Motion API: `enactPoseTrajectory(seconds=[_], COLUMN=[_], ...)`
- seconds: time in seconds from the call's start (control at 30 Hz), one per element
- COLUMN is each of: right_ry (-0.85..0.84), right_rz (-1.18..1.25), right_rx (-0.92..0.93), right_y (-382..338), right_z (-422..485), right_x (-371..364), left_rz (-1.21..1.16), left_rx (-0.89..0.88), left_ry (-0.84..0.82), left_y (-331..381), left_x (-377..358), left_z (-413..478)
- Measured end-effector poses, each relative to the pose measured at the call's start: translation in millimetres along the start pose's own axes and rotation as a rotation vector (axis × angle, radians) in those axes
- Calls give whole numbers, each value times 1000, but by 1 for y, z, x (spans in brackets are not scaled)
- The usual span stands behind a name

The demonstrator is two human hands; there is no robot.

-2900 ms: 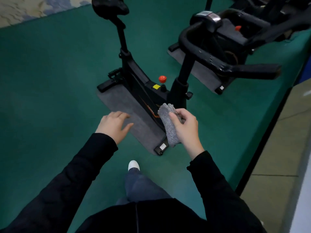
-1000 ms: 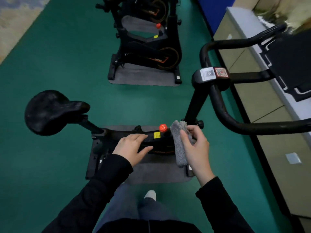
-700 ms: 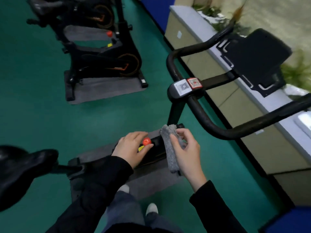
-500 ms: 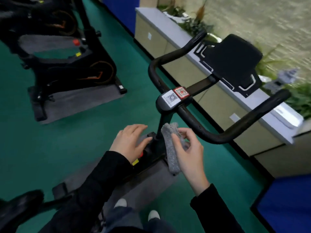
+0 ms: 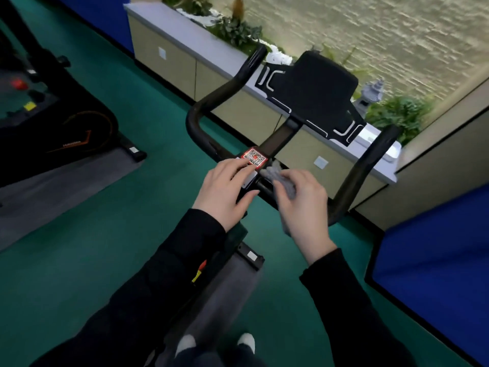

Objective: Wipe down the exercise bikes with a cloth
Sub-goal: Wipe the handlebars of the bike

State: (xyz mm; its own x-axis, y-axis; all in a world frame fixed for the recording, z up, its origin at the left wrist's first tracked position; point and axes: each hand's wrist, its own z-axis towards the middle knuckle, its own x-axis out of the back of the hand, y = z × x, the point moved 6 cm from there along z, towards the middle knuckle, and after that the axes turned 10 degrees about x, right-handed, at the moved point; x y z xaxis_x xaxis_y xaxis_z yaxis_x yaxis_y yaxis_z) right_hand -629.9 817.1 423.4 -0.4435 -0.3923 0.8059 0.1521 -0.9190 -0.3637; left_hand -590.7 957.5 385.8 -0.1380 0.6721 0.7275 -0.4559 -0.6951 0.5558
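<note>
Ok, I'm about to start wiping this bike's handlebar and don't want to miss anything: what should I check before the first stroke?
1. Grip: the right hand holds the grey fuzzy cloth: ok.
2. Contact: the cloth lies against the black curved handlebar beside the red QR sticker: ok.
3. Path: the left hand rests, fingers flat, over the white label at the bar's centre: not ok.
4. Cloth clean and damp: cannot tell.
5. Ahead: the black tablet holder is clear of both hands: ok.
</note>
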Motion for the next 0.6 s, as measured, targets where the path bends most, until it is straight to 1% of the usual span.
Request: enactPoseTrajectory(seconds=[0.07, 0.23, 0.3, 0.4, 0.5, 0.6], right_ry=[-53, -92, -76, -22, -42, -59], right_rz=[16, -10, -45, -27, 14, 11], right_rx=[2, 42, 61, 64, 55, 39], right_y=[-3, -4, -2, -6, -15, -6], right_z=[-1, -11, -18, -16, -3, -4], right_x=[-12, -11, -5, -4, -17, -14], left_rz=[-33, -125, -146, -177, -200, -203], left_rx=[-20, -93, -115, -128, -129, -144], left_ry=[23, 42, 33, 17, 9, 16], left_y=[-4, -14, -18, -21, -23, -22], left_x=[-3, -3, -4, -4, -4, -4], left_z=[3, 7, 9, 9, 9, 10])
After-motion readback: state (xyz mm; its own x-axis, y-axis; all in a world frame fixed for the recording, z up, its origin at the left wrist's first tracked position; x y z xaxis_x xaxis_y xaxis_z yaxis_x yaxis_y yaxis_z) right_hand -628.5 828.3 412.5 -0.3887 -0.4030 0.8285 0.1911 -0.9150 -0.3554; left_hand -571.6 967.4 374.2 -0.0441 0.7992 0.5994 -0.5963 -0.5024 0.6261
